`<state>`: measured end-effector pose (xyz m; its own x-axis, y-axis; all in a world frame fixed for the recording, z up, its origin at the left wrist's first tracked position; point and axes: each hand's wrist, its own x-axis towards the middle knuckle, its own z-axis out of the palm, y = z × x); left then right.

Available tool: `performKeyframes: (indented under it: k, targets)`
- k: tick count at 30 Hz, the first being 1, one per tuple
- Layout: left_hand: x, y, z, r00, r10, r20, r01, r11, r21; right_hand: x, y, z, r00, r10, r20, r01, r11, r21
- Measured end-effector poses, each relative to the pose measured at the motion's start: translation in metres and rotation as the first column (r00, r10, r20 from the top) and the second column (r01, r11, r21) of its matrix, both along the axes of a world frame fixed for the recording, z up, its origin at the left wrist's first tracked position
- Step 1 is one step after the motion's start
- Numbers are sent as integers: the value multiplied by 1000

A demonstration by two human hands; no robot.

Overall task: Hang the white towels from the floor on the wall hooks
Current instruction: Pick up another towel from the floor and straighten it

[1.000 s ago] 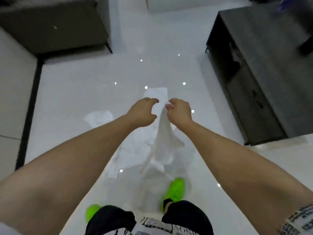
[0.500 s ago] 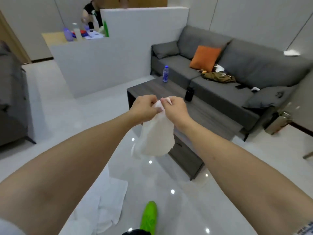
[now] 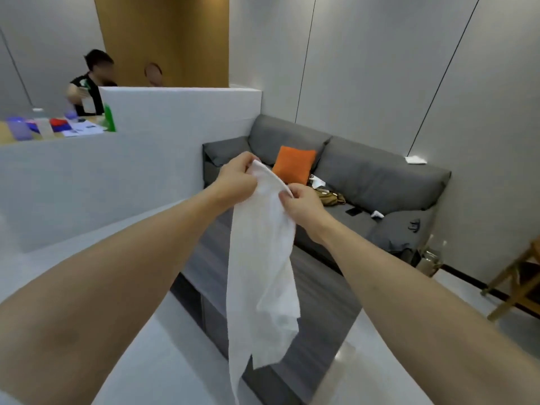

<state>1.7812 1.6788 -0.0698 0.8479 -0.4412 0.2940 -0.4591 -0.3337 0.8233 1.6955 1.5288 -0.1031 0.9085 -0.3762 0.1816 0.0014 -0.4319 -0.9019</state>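
A white towel hangs in front of me at chest height, its lower end dangling over the dark coffee table. My left hand grips the towel's top corner. My right hand pinches the upper edge a little to the right and lower. The cloth between the two hands is stretched into a short curved edge. No wall hooks are in view, and the other towels on the floor are out of frame.
A dark coffee table stands right ahead, behind the towel. A grey sofa with an orange cushion lines the right wall. A white partition is at left, with a person behind it. A wooden stand is at far right.
I have lifted the towel off the floor and raised it, and my view has swung up from the floor to the room. My hands have drawn slightly apart along its top edge.
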Motion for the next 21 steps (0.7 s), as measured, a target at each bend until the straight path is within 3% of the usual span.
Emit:
performKeyframes:
  k: [4,6,9,12,17,21]
  targets:
    - [24,-47,1,974,-169,-149,184,979,91,44,-49,13,998,39,44,-37,999,-39]
    - [40,-67,1,981,-140,-135,155,982,109,64,-73,14,996,83,28,-82,996,-33]
    - [72,-89,8,994,87,63,-97,979,178,96,-111,14,981,195,-1,-194,979,-62]
    - [97,-103,18,944,264,198,-306,924,230,131,-141,20,943,324,-76,-333,929,-164]
    - [129,-96,28,796,549,257,-596,785,169,187,-177,29,923,358,-144,-386,861,-330]
    - [145,-71,27,644,703,300,-761,627,166,230,-190,37,898,426,-106,-437,841,-319]
